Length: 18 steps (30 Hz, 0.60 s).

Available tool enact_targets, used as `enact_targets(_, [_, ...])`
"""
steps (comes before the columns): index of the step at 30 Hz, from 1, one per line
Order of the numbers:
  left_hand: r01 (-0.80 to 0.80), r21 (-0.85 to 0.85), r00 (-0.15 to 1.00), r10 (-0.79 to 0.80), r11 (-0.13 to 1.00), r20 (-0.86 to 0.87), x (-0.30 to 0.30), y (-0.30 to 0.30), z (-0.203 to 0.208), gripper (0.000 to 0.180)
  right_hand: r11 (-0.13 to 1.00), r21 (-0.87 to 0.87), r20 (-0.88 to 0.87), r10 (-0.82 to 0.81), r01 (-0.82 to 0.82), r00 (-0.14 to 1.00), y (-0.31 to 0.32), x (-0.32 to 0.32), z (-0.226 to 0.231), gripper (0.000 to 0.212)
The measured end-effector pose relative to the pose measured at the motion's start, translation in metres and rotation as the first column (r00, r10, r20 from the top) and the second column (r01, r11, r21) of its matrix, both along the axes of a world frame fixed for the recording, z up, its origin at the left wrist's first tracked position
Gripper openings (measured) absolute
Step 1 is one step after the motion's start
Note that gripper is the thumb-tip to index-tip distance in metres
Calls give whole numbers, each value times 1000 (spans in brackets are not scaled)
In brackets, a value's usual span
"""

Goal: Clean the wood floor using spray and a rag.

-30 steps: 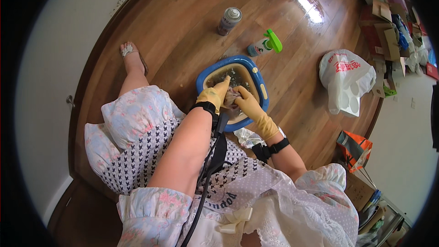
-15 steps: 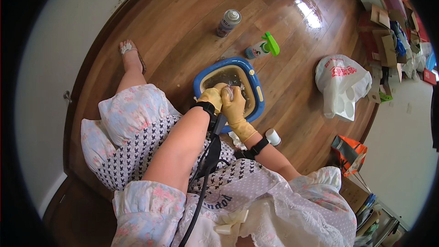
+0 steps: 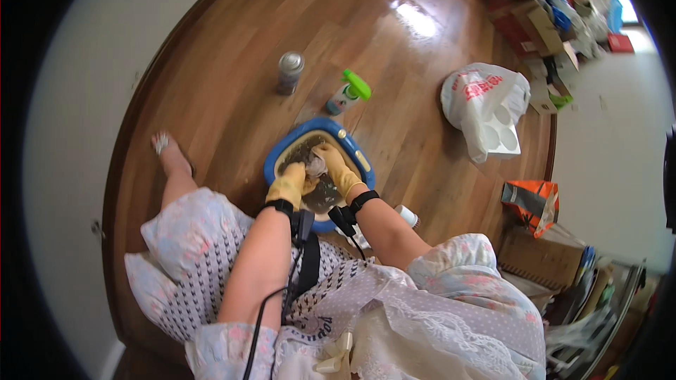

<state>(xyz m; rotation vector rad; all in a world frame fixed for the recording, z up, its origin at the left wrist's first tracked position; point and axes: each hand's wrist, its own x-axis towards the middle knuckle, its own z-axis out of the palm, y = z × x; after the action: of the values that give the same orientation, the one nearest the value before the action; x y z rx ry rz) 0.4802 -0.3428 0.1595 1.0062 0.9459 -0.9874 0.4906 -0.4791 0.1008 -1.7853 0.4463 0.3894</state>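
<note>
Both my hands wear yellow rubber gloves and reach into a basin point(image 3: 315, 125) with a blue rim and cream inner wall, which holds murky, brownish water with light bits in it. A wet, greyish-pink cloth point(image 3: 317, 167) is bunched between them. My right hand point(image 3: 338, 165) has its fingers curled over the cloth's far side and grips it. On the near left side, my left hand point(image 3: 289, 185) closes on the cloth's edge; its fingertips are partly hidden. Black bands with small devices sit around both wrists.
Beyond the basin stand a spray bottle point(image 3: 345, 96) with a green trigger and a spray can point(image 3: 289, 74). A white cup-like container point(image 3: 406, 216) lies right of the basin. Farther right are a white plastic bag point(image 3: 486, 102), an orange-and-grey bag point(image 3: 533, 205) and cardboard boxes point(image 3: 531, 24).
My hands, pressed together around the cloth before, have moved apart and lower in the basin. The cloth now shows more loosely between them. The whole view has shifted.
</note>
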Motion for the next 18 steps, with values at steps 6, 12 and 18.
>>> enact_targets(6, [242,174,959,-263,955,107,-11,51,-29,38,989,74,-297,-99,126,950,33,-20,33,34])
enact_targets(12, [181,-22,969,-174,983,173,-4,14,-10,46,550,-606,-20,712,-575,702,25,-47,28,49])
enact_targets(18, [208,-36,964,-198,978,178,5,12,9,62,774,-528,-223,269,-348,937,33,-34,6,36])
